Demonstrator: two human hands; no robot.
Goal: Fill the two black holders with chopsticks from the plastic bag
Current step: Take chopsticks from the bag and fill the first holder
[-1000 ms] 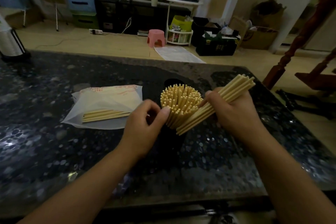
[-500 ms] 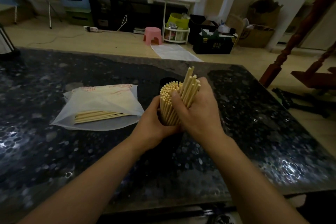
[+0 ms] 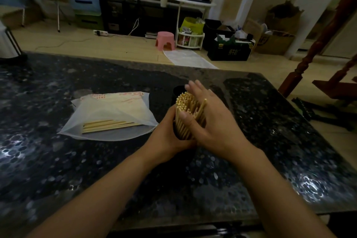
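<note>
A black holder, packed with upright pale chopsticks, stands in the middle of the dark table. My left hand wraps around the holder's left side and grips it. My right hand lies against the bundle's right side with straight fingers, thumb across the front. Behind it, the rim of a second black holder shows, mostly hidden. To the left lies a translucent plastic bag with several chopsticks inside.
The dark speckled stone table reaches to a far edge just behind the holders. On the floor beyond stand a pink stool, boxes and shelves. A red wooden post rises at the right.
My right hand brought its bundle of chopsticks upright into the holder, let go of them, and now lies open against the pack. My left hand moved from the chopstick tips down around the holder.
</note>
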